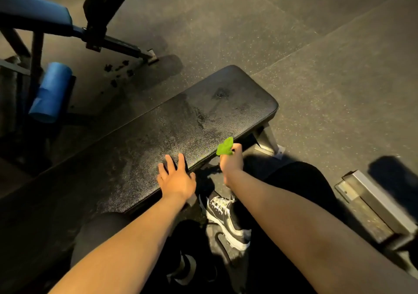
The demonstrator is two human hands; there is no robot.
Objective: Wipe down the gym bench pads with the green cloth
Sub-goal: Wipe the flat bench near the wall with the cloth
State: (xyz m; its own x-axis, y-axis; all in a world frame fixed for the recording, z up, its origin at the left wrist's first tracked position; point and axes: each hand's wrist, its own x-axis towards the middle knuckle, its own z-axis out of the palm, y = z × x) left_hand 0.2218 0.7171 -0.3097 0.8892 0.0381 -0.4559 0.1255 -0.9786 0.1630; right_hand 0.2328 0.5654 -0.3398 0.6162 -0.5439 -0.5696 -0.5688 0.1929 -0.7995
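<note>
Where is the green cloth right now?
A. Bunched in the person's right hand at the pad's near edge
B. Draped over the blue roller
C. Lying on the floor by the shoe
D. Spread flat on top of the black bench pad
A: the green cloth sticks out of the right hand, which grips it beside the near edge of the black bench pad.

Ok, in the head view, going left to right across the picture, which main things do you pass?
Blue roller pad → left hand, resting open on the black bench pad → green cloth, gripped in the right hand → grey metal bar on the floor.
</note>
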